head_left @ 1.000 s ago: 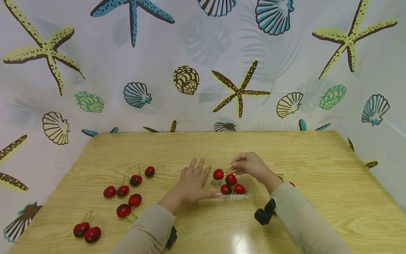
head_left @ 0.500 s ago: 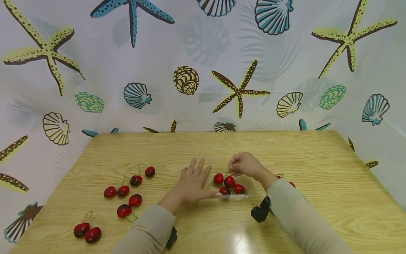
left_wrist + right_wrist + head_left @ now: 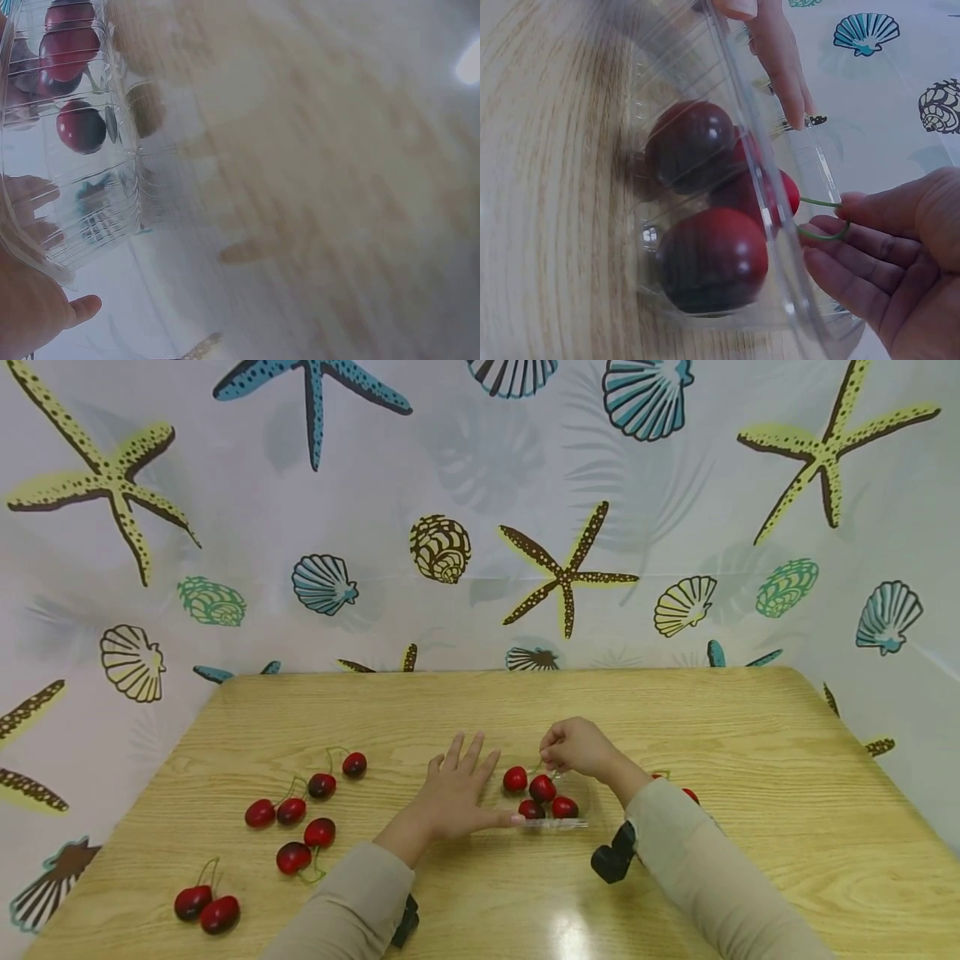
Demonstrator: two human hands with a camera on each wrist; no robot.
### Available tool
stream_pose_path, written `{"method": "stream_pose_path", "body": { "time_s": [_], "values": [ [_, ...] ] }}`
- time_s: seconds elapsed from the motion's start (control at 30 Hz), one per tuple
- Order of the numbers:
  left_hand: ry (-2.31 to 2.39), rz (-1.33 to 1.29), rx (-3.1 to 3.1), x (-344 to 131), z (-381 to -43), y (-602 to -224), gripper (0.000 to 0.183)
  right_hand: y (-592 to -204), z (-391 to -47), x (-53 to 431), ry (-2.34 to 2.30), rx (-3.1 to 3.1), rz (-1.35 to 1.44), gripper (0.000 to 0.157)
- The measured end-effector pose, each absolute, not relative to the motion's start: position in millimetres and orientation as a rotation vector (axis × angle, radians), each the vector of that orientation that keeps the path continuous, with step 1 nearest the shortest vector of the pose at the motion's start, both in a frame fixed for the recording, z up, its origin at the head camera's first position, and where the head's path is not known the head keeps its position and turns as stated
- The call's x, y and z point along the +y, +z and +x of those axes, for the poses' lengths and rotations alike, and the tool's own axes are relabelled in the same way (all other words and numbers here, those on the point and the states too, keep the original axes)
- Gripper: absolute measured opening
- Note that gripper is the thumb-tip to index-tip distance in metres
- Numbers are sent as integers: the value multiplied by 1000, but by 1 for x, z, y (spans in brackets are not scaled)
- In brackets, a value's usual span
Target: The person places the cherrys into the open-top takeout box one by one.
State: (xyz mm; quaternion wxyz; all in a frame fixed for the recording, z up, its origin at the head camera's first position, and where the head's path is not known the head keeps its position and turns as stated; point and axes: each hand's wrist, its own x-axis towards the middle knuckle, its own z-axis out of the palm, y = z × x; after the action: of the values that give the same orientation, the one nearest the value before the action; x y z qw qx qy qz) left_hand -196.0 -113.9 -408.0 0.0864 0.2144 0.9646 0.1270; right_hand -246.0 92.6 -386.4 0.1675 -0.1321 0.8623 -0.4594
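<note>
A clear plastic container [image 3: 555, 823] stands on the table with several red cherries in it. My left hand [image 3: 456, 793] lies at its left side, fingers spread, thumb at the near rim. My right hand [image 3: 583, 750] is at the back right of the container, pinching the green stem [image 3: 847, 223] of a cherry pair between thumb and fingers. The pair's cherries [image 3: 542, 788] hang low inside the walls, close to the other cherries [image 3: 564, 807]. Through the clear side, the right wrist view shows a dark red cherry [image 3: 712, 259] near the bottom.
To the left on the wooden table [image 3: 480, 902] lie several stemmed cherries [image 3: 293, 858], including a pair [image 3: 219, 914] near the front. More cherries [image 3: 690, 795] show partly behind my right sleeve [image 3: 682, 835]. A shell-printed cloth [image 3: 420, 627] hangs behind the table.
My right hand has moved slightly left, and the pinched cherries have sunk lower into the container. Cherries on the right show more from behind the sleeve. My left hand has stayed in place.
</note>
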Motion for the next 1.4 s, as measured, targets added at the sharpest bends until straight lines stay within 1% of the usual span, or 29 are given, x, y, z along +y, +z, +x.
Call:
{"method": "stream_pose_path", "body": {
  "time_s": [0.27, 0.47, 0.7, 0.93, 1.07, 1.4],
  "values": [
    [358, 638, 2882, -112, -195, -403, 95, -383, -246, 94, -1271, 2530, -358, 12],
    [359, 649, 2886, -112, -196, -403, 94, -381, -249, 96, -1248, 2563, -346, 14],
    [355, 642, 2889, -112, -198, -403, 93, -376, -248, 102, -1326, 2513, -333, 18],
    [357, 632, 2883, -111, -197, -403, 96, -379, -244, 116, -1474, 2397, -318, 23],
    [349, 630, 2882, -111, -197, -404, 97, -380, -242, 125, -1561, 2340, -274, 23],
    [364, 621, 2884, -112, -196, -406, 95, -376, -236, 146, -1609, 2340, -258, 28]
  ]
}}
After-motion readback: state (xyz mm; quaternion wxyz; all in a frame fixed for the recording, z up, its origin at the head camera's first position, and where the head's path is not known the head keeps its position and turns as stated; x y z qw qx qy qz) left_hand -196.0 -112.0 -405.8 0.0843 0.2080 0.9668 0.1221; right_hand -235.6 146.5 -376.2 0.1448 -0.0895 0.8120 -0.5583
